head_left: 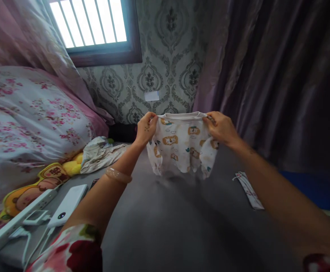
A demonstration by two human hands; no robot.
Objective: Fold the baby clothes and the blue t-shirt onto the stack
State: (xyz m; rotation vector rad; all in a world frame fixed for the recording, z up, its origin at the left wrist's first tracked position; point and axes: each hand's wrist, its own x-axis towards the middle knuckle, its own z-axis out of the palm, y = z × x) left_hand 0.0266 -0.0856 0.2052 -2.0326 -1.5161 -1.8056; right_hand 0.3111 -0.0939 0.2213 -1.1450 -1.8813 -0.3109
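Small printed shirt point(179, 132), held up over the grey surface point(176, 223), toward its far edge | looks light, soft, limp, unlikely to slip; best held at the shoulders | person's left hand point(147, 130) and right hand point(223, 129) each pinch a shoulder corner, fingertips pressed together; cloth hangs between and below them

Pale, speckled bangle point(118, 175); floral sleeves point(78, 247) in white, red and pink, seemingly short, with some green.

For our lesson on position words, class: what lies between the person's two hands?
A small printed shirt, its shoulders pinched by the left hand and right hand, as the head view shows.
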